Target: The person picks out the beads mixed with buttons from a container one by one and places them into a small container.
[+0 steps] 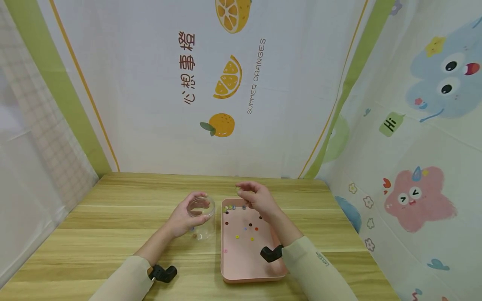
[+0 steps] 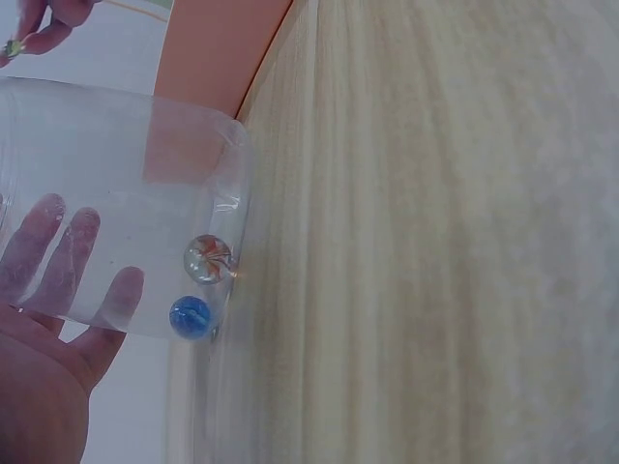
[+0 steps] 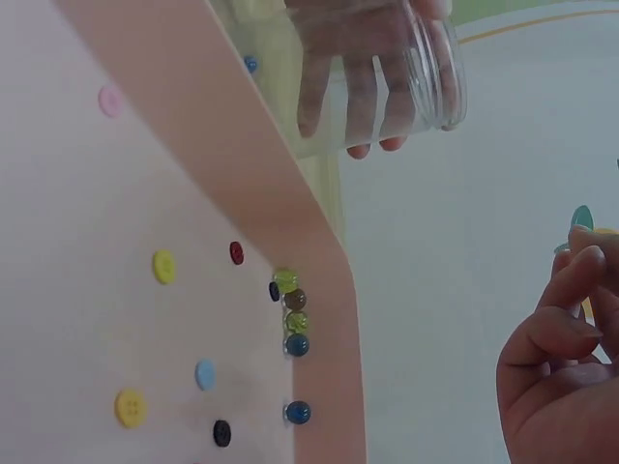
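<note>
A clear plastic jar [image 1: 205,228] stands on the wooden table, left of the pink tray [image 1: 248,271]. My left hand [image 1: 186,217] grips it near the rim, thumb in front and fingers round the back. At the jar's bottom are a blue marble [image 2: 191,317] and a clear marble with an orange swirl [image 2: 208,259]. Above the tray's far end, my right hand [image 1: 257,198] pinches a small yellow-green marble [image 2: 12,47] between thumb and fingertips. Several marbles [image 3: 297,345] line the tray's far wall.
Scattered over the tray floor are several small buttons, among them a yellow button [image 3: 131,408], a pink button [image 3: 109,101] and a black button [image 3: 222,433]. Printed cloth [image 1: 150,138] hangs behind the table [image 1: 124,217] and along its right side.
</note>
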A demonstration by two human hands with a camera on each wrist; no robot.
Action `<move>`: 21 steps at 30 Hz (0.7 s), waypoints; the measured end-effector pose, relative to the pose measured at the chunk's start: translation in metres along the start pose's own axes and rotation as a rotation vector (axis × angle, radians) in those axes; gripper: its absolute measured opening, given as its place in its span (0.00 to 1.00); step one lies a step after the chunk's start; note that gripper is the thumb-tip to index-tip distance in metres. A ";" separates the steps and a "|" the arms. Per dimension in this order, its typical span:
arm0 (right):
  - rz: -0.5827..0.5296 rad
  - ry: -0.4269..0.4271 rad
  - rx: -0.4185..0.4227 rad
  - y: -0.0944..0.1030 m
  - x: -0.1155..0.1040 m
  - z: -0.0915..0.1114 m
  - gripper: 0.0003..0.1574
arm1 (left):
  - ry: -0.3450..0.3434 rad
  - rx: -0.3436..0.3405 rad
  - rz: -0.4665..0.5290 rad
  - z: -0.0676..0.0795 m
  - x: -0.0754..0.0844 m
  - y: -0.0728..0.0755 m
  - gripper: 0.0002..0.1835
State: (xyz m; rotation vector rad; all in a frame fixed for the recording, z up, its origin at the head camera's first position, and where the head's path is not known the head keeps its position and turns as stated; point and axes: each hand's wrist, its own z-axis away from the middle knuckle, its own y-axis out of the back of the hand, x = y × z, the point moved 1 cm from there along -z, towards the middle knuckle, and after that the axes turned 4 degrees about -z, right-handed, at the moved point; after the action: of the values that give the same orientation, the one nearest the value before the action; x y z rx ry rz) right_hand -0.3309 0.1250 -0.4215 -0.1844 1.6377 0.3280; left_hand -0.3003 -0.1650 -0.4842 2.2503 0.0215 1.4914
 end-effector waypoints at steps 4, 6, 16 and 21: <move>0.000 0.003 -0.010 -0.004 -0.007 0.000 0.20 | -0.001 0.001 0.003 0.000 -0.001 0.000 0.36; -0.005 0.000 -0.016 -0.007 -0.011 0.000 0.20 | -0.002 0.001 0.004 0.000 -0.001 0.000 0.36; -0.015 0.023 -0.036 -0.021 -0.028 -0.001 0.19 | -0.003 0.001 0.010 0.000 -0.002 0.000 0.36; -0.010 0.047 -0.060 -0.026 -0.033 -0.002 0.19 | -0.003 0.009 -0.002 0.000 -0.001 0.000 0.35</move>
State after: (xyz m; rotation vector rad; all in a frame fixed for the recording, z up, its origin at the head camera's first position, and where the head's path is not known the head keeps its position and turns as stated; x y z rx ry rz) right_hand -0.3213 0.0972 -0.3913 -0.2478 1.6739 0.3677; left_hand -0.3009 -0.1648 -0.4854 2.2586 0.0292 1.4896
